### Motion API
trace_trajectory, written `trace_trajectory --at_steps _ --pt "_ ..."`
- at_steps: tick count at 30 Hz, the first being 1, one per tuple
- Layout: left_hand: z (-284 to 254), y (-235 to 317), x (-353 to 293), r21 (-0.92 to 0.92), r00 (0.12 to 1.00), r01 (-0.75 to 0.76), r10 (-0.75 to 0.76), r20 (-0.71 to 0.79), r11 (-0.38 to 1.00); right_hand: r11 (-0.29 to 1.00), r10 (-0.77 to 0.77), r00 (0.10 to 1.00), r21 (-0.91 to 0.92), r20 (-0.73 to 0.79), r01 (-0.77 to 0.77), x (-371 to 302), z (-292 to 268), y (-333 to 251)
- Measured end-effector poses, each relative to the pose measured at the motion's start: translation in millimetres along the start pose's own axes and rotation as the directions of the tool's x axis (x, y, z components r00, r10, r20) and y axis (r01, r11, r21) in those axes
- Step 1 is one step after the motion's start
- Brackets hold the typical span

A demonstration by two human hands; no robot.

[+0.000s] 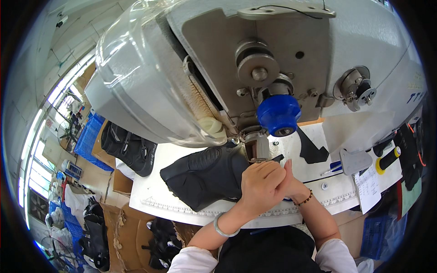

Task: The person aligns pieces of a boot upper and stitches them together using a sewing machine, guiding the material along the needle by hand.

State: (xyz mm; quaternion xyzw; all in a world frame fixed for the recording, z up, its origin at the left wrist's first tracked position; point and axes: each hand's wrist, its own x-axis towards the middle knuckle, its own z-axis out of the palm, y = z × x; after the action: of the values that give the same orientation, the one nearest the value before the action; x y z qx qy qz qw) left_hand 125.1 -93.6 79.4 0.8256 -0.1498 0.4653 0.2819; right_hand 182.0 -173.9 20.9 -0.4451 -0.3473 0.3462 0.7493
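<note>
Under the head of a large sewing machine (282, 59) lies a black boot upper (205, 173) on the white work table (154, 191). My left hand (264, 184) is closed, knuckles up, against the right end of this upper, just below the presser foot area (258, 148). Pressed close beside it is my right hand (293, 185), thumb raised and fingers curled, partly covered by the left. A small black tip pokes out above the hands, and a bit of blue shows beneath them. What lies inside the fingers is hidden.
A black boot (127, 148) stands at the table's left edge. On the right are a flat black cut piece (313, 148), a blue-handled screwdriver (334, 167), a paper sheet (367, 189) and a thread spool (388, 160). Cardboard boxes (132, 227) with black items stand lower left.
</note>
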Motion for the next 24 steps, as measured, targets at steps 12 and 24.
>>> trace_trajectory --at_steps 12,24 --pt "-16 6 -8 -0.172 0.991 0.064 -0.084 -0.108 0.983 0.921 -0.257 0.929 -0.222 0.267 0.319 14 -9 6" --pt "-96 -30 -19 0.534 0.961 0.033 -0.173 0.215 0.845 0.997 0.008 0.992 -0.073 0.123 0.001 18 3 -15"
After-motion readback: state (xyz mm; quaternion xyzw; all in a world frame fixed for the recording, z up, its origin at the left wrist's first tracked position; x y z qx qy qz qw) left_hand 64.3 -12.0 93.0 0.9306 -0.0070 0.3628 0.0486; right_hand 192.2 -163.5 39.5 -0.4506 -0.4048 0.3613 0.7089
